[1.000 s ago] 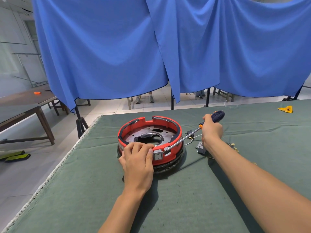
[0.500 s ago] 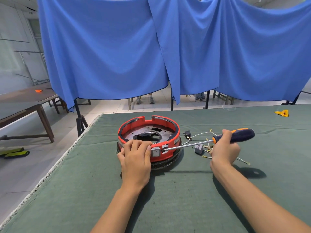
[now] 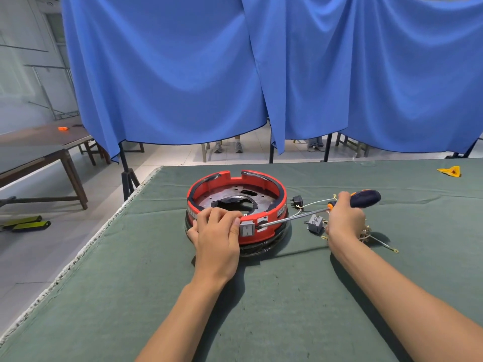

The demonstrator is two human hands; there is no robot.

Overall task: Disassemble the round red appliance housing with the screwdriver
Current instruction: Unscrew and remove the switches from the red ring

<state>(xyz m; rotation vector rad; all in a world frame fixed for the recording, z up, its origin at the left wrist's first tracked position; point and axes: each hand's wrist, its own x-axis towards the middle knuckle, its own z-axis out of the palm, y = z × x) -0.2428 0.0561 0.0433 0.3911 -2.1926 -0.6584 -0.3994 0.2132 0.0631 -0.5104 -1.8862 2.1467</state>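
The round red housing (image 3: 261, 182) stands on the green table cloth, open on top, with a dark metal plate inside and a grey rocker switch (image 3: 247, 229) in its near wall. My left hand (image 3: 218, 231) grips the near rim, fingers curled over the edge beside the switch. My right hand (image 3: 345, 219) holds the screwdriver (image 3: 364, 198) by its dark blue and orange handle. The steel shaft runs almost level to the left, and its tip touches the red wall just right of the switch.
Loose wires with ring terminals (image 3: 376, 239), a small grey block (image 3: 315, 223) and a black plug (image 3: 298, 201) lie right of the housing. A yellow scrap (image 3: 450, 171) lies far right. The table's left edge (image 3: 104, 231) drops to the floor. Blue curtains hang behind.
My right hand swung the screwdriver down from a steep angle into the housing to nearly level, its tip now at the outer wall by the switch. My left hand stays on the rim.
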